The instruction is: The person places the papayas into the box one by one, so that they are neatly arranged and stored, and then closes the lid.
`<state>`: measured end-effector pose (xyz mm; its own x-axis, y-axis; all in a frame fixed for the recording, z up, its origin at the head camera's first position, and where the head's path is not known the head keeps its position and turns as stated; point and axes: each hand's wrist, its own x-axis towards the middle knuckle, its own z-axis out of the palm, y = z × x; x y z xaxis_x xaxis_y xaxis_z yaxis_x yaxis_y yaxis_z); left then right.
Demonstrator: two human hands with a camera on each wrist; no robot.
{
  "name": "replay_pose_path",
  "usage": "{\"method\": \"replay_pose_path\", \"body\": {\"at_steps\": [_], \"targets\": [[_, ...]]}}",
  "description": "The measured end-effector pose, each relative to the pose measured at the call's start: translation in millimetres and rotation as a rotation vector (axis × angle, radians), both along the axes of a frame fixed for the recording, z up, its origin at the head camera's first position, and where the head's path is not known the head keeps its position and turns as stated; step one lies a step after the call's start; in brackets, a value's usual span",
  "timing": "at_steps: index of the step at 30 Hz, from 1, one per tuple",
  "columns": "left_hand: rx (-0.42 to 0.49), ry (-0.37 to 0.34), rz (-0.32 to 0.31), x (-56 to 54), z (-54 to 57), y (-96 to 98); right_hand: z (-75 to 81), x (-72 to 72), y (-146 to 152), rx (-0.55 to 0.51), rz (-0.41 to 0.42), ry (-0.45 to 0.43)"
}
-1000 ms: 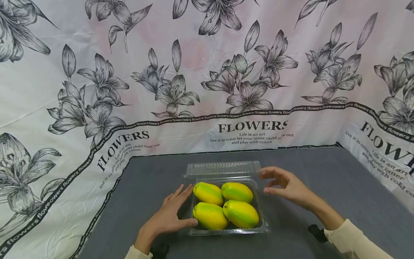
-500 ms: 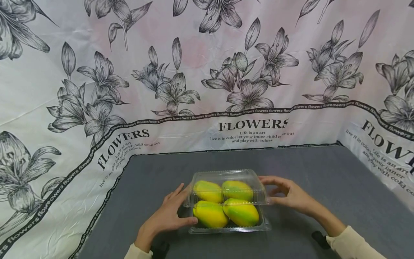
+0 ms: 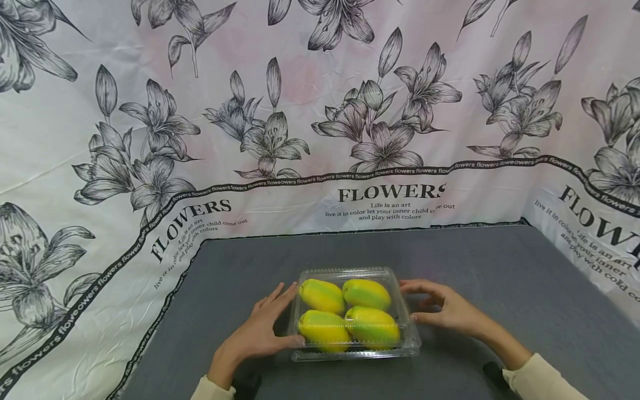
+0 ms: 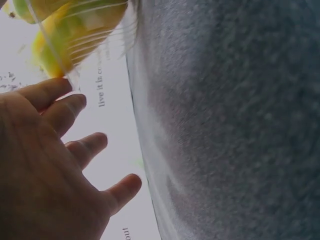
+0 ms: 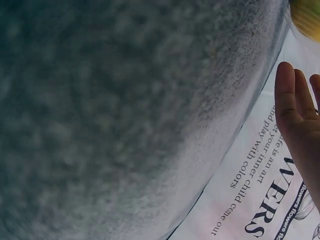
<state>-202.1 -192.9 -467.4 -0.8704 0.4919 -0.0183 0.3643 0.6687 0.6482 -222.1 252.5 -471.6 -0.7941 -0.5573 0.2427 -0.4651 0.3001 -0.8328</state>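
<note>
A clear plastic clamshell box (image 3: 355, 354) sits on the grey table, its lid folded down over several yellow-green mangoes (image 3: 320, 295). My left hand (image 3: 260, 328) is at the box's left side, thumb by the front corner and straight fingers along the wall. The left wrist view shows those fingers (image 4: 87, 150) spread, the tips of two right at the plastic. At the box's right side is my right hand (image 3: 445, 305), its fingertips right at the lid's edge. In the right wrist view its fingers (image 5: 285, 85) are extended near the box, with one mango partly visible.
The grey tabletop (image 3: 240, 266) extends around the box. A white cloth with black lily drawings and "FLOWERS" lettering (image 3: 390, 193) hangs behind and along both sides. Dark wrist-worn pieces show near both cream sleeves (image 3: 542, 375).
The lid has swung forward and down from standing open behind the mangoes to covering them. My right hand moved slightly down with it; the left hand stayed in place.
</note>
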Motion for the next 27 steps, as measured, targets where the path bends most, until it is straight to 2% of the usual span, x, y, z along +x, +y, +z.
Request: {"method": "replay_pose_path", "body": {"at_steps": [8,15,20,27], "targets": [[0.024,-0.035,-0.01,-2.4,1.3,-7.4,1.2,0.4,-1.3,0.023,-0.007,0.013],[0.051,-0.079,0.028,-0.7,6.2,-14.8,2.7,1.0,-2.1,0.055,-0.002,-0.001],[0.119,-0.056,-0.007,-2.2,9.4,-16.7,2.8,0.6,-1.4,0.047,0.013,-0.049],[0.152,-0.091,-0.016,-1.5,13.7,-15.3,5.6,1.1,-1.1,-0.003,0.033,-0.173]]}}
